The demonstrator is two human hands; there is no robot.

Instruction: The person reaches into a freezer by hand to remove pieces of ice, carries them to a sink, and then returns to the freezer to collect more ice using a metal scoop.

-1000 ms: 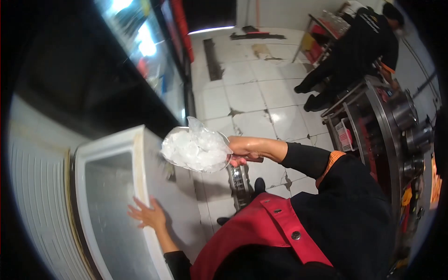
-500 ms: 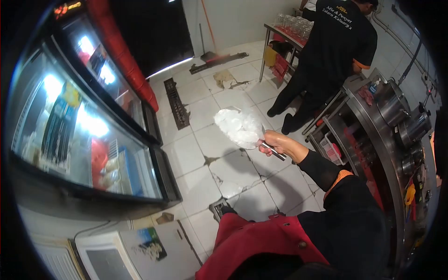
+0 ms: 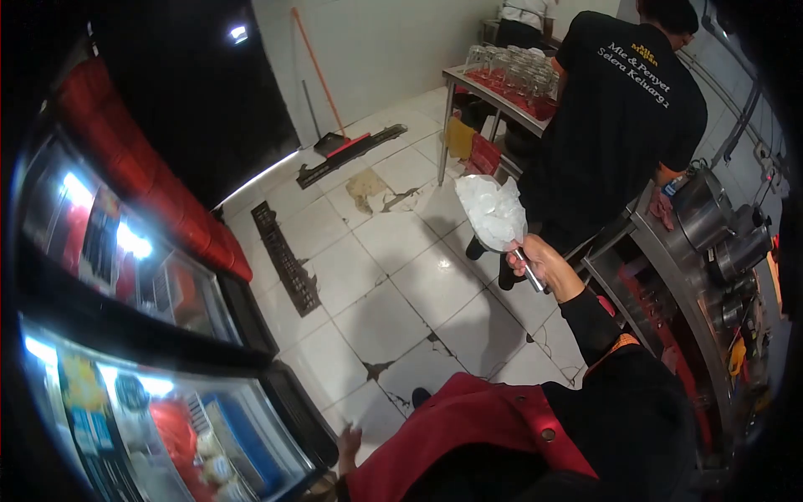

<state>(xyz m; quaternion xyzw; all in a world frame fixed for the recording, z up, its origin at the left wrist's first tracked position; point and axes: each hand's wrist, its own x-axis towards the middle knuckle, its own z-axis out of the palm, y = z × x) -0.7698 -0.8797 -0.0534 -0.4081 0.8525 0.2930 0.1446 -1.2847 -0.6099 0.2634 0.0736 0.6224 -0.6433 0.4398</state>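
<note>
My right hand (image 3: 541, 261) is closed around the metal handle of a scoop (image 3: 530, 273), held out in front of me above the floor. White, clear-edged ice (image 3: 493, 211) is heaped in the scoop and hides most of its bowl. My left hand (image 3: 350, 441) hangs low beside my red apron (image 3: 435, 427), close to the glass-door fridge. It is slightly blurred, its fingers look apart, and I see nothing in it.
A co-worker in a black shirt (image 3: 627, 92) stands ahead on the right, by a steel table (image 3: 493, 105) with upturned glasses. A steel counter with pots (image 3: 707, 209) runs along the right. Lit fridges (image 3: 276, 368) line the left. Floor drain grates (image 3: 284, 259) and a broom (image 3: 322, 79) lie ahead.
My view has moved forward toward the table and co-worker. The ice-filled scoop in my right hand sits farther right and higher in view. My left hand has come into view at the bottom.
</note>
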